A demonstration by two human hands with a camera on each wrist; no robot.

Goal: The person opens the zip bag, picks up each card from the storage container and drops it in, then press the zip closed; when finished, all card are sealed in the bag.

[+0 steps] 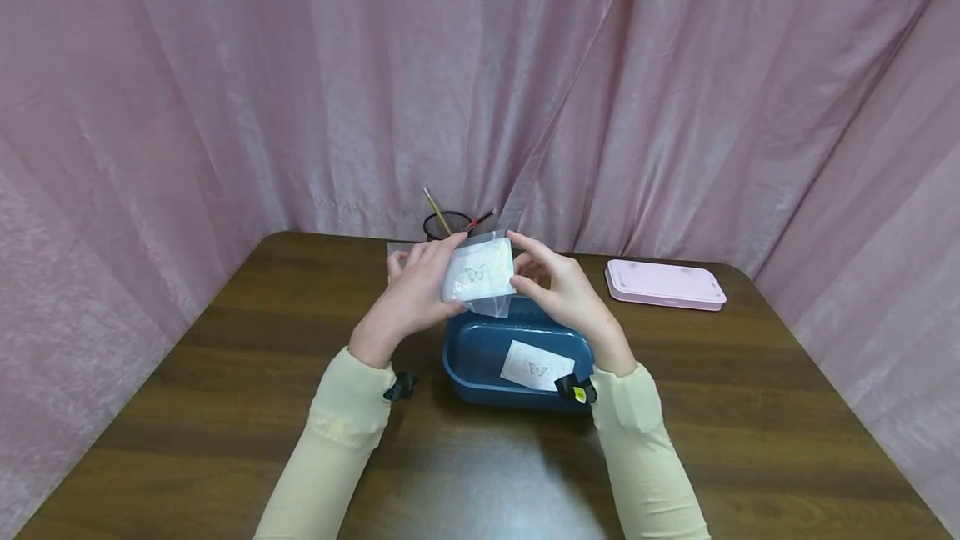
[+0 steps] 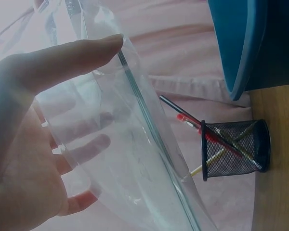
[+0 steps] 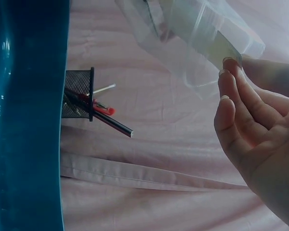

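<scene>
A clear zip bag (image 1: 480, 275) with a white butterfly card inside is held up over a blue bin (image 1: 480, 352). My left hand (image 1: 431, 269) grips the bag's left side, the thumb (image 2: 77, 53) in front and the fingers behind the plastic (image 2: 135, 159). At the bag's right edge (image 3: 197, 33) my right hand (image 1: 536, 269) pinches it, with the fingertips (image 3: 229, 62) on its corner. A second white butterfly card (image 1: 536, 365) lies inside the bin.
A black mesh pen cup (image 1: 444, 225) with pens stands at the table's back edge, against the pink curtain. A flat pink box (image 1: 663, 283) lies at the back right. Another clear bag (image 1: 396, 261) lies behind my left hand. The brown table (image 1: 225, 373) stretches to both sides.
</scene>
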